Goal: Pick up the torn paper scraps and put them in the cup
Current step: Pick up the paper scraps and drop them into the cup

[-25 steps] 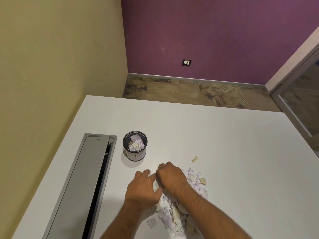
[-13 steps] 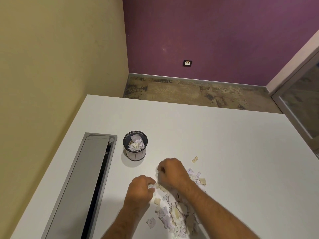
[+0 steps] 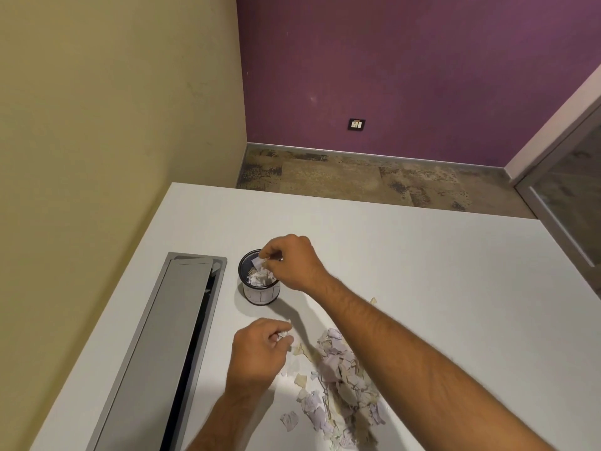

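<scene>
A small dark-rimmed cup [image 3: 260, 292] stands on the white table [image 3: 422, 271], nearly full of paper scraps. My right hand [image 3: 292, 262] hovers over the cup's mouth, fingers curled and pinching white scraps just above the rim. My left hand [image 3: 260, 349] is lower, near the table, its fingers curled round a few white scraps. A loose pile of torn lilac, white and beige paper scraps [image 3: 338, 385] lies right of my left hand, partly hidden under my right forearm.
A long grey metal cable hatch [image 3: 162, 353] is set into the table left of the cup, its lid slightly ajar. One stray beige scrap [image 3: 373, 301] lies beyond my right forearm. A yellow wall borders the table's left side.
My right hand has lifted from the pile and moved forward-left to over the cup with scraps. My left hand closed on scraps and stayed near the pile.
</scene>
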